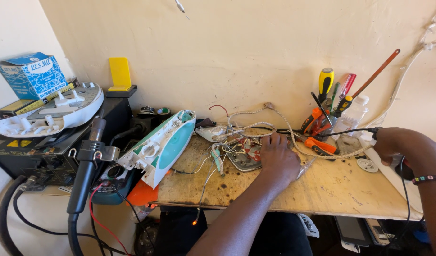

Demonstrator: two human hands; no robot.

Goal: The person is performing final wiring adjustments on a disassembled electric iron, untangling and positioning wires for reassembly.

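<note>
l hand on the iron's guts, r hand off at the bench edge.

my left hand (278, 159) lies palm down, fingers close together, pressing the bare metal soleplate w/ loose white and red wires (244, 156) mid-bench on the stained wooden board (322, 187). my right hand (402, 146) curls round a dark object w/ a black cable (331, 133); can't tell the grip exactly. white-and-teal plastic iron shell (163, 146) leans just left of the wires, apart from them. imo keep the plate pinned flat, don't snag the braided beige cord (256, 116) behind it.
</note>
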